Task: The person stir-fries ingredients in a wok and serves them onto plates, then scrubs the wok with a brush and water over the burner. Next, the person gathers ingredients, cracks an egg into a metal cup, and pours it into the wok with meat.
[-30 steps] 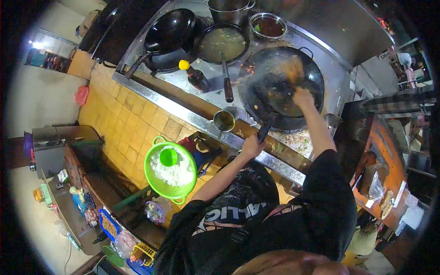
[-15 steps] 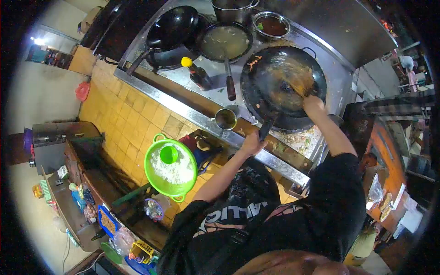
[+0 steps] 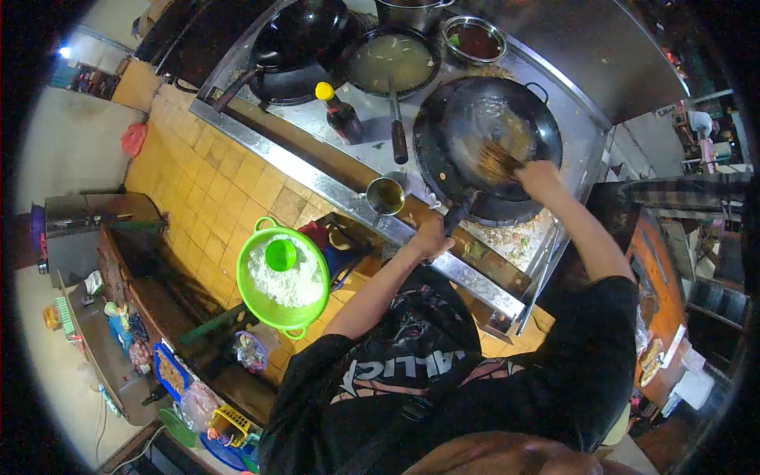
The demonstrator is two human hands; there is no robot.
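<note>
My left hand [image 3: 431,239] is wrapped round the dark handle of a large black wok [image 3: 443,119] on the steel stove. A bundled bristle brush [image 3: 496,161] is in my right hand [image 3: 541,181], its bristles down in the wok, where there is liquid. Left of the wok handle, a metal cup [image 3: 386,195] with dark liquid sits at the counter's front ledge. Near the wok's left side lies a ladle handle [image 3: 398,142], its end in a pan of cloudy broth [image 3: 392,62].
A yellow-capped bottle [image 3: 342,117] stands on the stove, with another black wok [image 3: 297,39] behind it. A bowl of red sauce [image 3: 475,39] is at the back. Below the counter's front edge, a green basket [image 3: 245,273] holds white rice and a green cup.
The brush and my right hand have swept about the wok, now at its lower right. The wok has tilted and shifted slightly, with my left hand still on its handle.
</note>
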